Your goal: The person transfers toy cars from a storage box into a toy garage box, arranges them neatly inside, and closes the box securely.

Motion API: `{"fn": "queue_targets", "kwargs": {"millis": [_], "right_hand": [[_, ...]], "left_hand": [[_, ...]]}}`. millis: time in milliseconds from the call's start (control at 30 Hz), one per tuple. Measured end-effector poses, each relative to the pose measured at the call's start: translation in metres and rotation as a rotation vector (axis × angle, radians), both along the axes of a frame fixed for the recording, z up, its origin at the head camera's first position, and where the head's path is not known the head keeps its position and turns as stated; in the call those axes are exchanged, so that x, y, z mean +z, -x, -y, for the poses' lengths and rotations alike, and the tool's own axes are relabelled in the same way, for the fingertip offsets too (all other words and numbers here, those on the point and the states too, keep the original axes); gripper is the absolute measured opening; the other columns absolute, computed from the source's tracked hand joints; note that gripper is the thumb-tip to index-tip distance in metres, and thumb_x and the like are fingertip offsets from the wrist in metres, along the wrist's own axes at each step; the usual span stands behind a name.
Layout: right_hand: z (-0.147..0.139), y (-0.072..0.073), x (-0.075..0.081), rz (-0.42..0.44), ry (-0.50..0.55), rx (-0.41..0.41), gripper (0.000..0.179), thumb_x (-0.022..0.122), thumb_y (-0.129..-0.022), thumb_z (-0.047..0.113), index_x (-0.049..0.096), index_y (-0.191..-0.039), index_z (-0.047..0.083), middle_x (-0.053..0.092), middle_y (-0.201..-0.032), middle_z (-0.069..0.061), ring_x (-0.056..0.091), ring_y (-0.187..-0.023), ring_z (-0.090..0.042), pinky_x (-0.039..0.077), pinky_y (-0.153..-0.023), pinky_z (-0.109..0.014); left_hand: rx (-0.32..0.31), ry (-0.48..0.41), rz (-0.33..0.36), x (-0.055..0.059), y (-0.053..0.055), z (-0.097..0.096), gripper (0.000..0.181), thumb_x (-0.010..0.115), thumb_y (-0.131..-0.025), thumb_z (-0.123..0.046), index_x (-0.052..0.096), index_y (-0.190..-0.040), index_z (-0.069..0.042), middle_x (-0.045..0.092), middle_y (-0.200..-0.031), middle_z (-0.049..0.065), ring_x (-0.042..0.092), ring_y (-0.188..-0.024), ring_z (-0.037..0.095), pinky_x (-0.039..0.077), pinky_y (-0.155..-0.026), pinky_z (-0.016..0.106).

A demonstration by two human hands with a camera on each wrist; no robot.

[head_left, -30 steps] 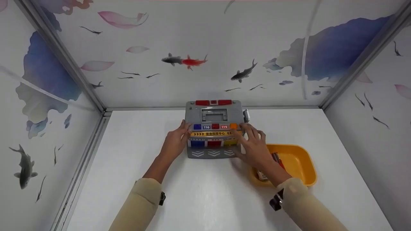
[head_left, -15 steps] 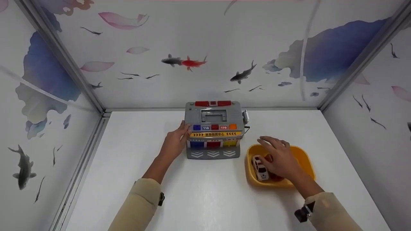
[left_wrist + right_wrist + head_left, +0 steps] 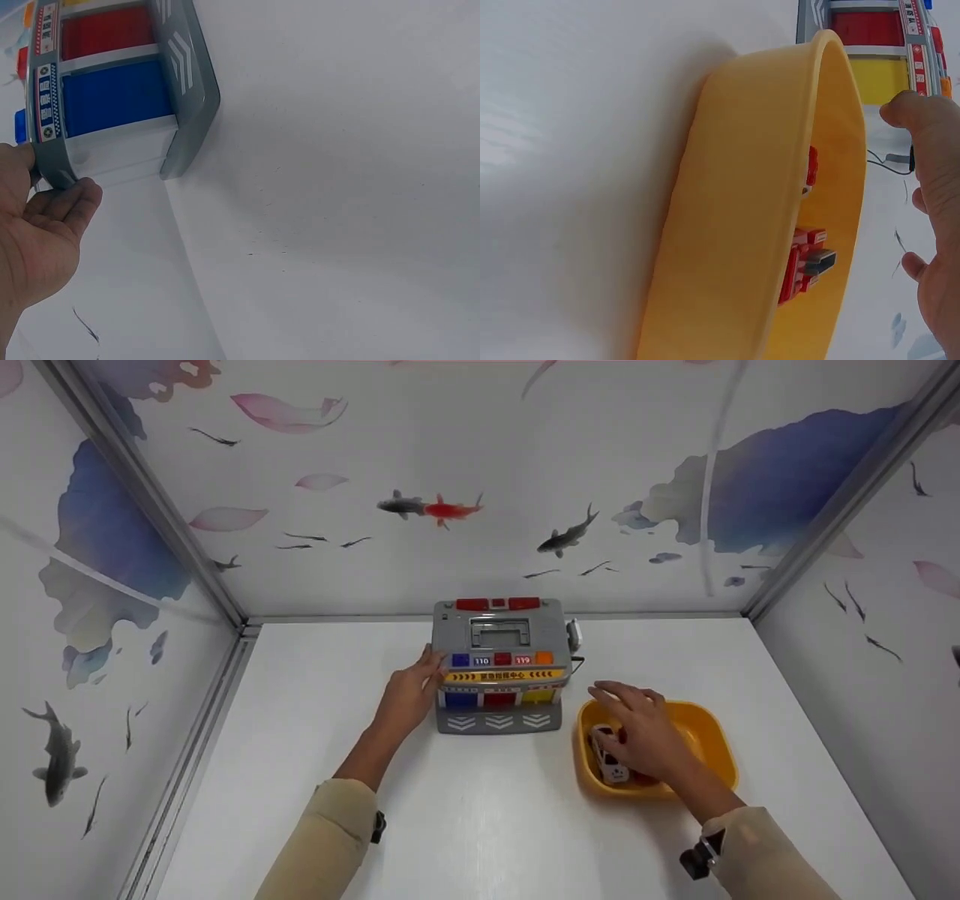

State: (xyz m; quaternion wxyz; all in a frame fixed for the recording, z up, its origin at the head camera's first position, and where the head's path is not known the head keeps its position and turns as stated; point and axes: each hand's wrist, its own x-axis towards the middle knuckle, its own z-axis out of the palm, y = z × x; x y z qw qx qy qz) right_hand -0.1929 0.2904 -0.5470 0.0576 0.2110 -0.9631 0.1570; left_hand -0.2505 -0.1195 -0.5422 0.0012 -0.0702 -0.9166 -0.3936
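Right hand (image 3: 643, 735) newly over tub (image 3: 709, 737), grip loose; left hand (image 3: 407, 697), grip on toy station (image 3: 501, 667).

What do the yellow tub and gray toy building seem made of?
Yellow tub: probably molded plastic with a satin finish, judging by its seamless, rounded shape and soft sheen. Gray toy building: likely hard plastic, slightly glossy, since its smooth surface catches pale highlights.

A narrow gap parts toy garage (image 3: 499, 676) from yellow tray (image 3: 706, 736) — whose raised wall (image 3: 724, 202) bars sideways entry.
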Motion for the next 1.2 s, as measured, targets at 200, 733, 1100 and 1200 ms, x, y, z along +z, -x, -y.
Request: {"fn": "queue_targets", "kwargs": {"millis": [200, 733, 1100, 1200], "right_hand": [[0.014, 0.007, 0.009, -0.038, -0.027, 0.042, 0.076, 0.082, -0.101, 0.039, 0.049, -0.167, 0.022, 0.051, -0.17, -0.008, 0.051, -0.155, -0.035, 0.038, -0.128, -0.07], [0.063, 0.028, 0.026, -0.174, -0.017, 0.2, 0.068, 0.085, -0.099, 0.033, 0.058, -0.158, 0.017, 0.057, -0.164, -0.009, 0.056, -0.149, -0.036, 0.041, -0.12, -0.074], [0.084, 0.037, 0.031, -0.193, -0.118, 0.189, 0.072, 0.082, -0.1, 0.04, 0.055, -0.163, 0.017, 0.052, -0.169, -0.007, 0.055, -0.152, -0.034, 0.027, -0.128, -0.08], [0.088, 0.038, 0.032, -0.188, -0.124, 0.188, 0.074, 0.081, -0.101, 0.04, 0.052, -0.165, 0.019, 0.052, -0.17, -0.007, 0.057, -0.151, -0.035, 0.028, -0.128, -0.08]], "left_hand": [[-0.001, 0.001, -0.008, -0.002, 0.002, 0.0, 0.052, 0.053, -0.118, -0.043, 0.055, -0.164, -0.018, 0.038, -0.175, 0.013, 0.046, -0.161, 0.031, 0.04, -0.133, 0.05], [0.001, 0.004, -0.014, -0.003, 0.002, 0.0, 0.054, 0.055, -0.117, -0.043, 0.055, -0.163, -0.016, 0.037, -0.176, 0.013, 0.046, -0.161, 0.032, 0.039, -0.134, 0.051], [0.001, 0.003, -0.009, -0.001, 0.001, -0.001, 0.054, 0.055, -0.117, -0.044, 0.055, -0.163, -0.016, 0.038, -0.175, 0.012, 0.046, -0.161, 0.031, 0.039, -0.133, 0.051], [-0.002, 0.0, -0.008, -0.001, 0.001, -0.001, 0.054, 0.054, -0.117, -0.043, 0.054, -0.164, -0.015, 0.037, -0.176, 0.013, 0.046, -0.161, 0.032, 0.039, -0.134, 0.052]]}}
